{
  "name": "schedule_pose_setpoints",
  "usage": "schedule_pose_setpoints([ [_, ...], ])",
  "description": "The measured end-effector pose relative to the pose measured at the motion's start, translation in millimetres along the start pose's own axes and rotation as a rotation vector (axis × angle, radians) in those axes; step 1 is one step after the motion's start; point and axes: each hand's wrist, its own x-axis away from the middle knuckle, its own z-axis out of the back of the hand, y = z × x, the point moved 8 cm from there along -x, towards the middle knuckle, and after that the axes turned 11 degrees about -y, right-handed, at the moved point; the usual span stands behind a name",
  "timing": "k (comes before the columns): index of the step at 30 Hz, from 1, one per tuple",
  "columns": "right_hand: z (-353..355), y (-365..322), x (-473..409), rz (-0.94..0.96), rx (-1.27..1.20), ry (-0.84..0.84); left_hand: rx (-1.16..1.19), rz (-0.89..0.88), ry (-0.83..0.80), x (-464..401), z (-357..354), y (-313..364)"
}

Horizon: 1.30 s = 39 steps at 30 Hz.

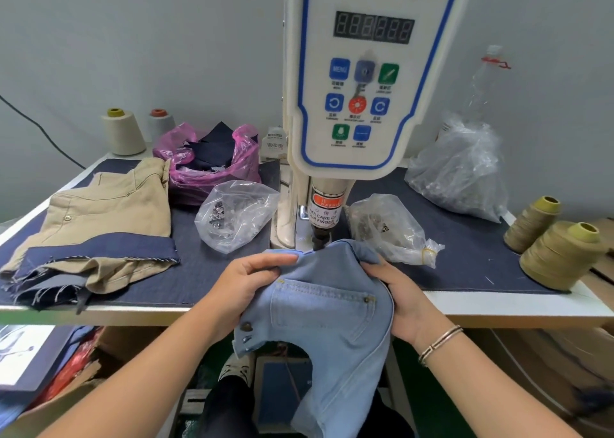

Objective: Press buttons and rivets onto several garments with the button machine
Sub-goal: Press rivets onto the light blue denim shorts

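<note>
jeans: light blue pair (332, 304), top edge tucked right under the machine (365, 72) punch (321, 238)
left hand (246, 281): pinching the waistband
right hand (395, 291): gripping the far fold
tip: pull fabric flat, keep fingertips clear of the punch

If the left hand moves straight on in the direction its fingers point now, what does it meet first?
The left hand, gripping the light blue denim garment, points right and slightly away. Probably it meets the black press head of the white button machine first; depth is unclear.
</note>
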Motion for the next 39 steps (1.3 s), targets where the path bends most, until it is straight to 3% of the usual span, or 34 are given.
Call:
schedule_pose_setpoints([
  [6,10,7,23,-0.049,0.048,-0.013,-0.043,0.023,-0.102,10,-12,-4],
  [15,7,1,33,0.08,0.278,0.019,-0.132,-0.122,-0.016,27,-18,2],
  [20,12,-1,19,0.081,0.195,0.097,-0.196,-0.086,0.08,9,-9,12],
  [25,28,-26,1,0.108,0.042,0.176,-0.109,-0.064,0.112,-17,-6,27],
  [34,63,-32,-9,0.063,0.179,0.386,-0.251,-0.064,0.113,-28,-4,11],
  [39,72,-39,-6,0.069,0.24,0.441,-0.218,-0.06,0.111,-38,-7,7],
])
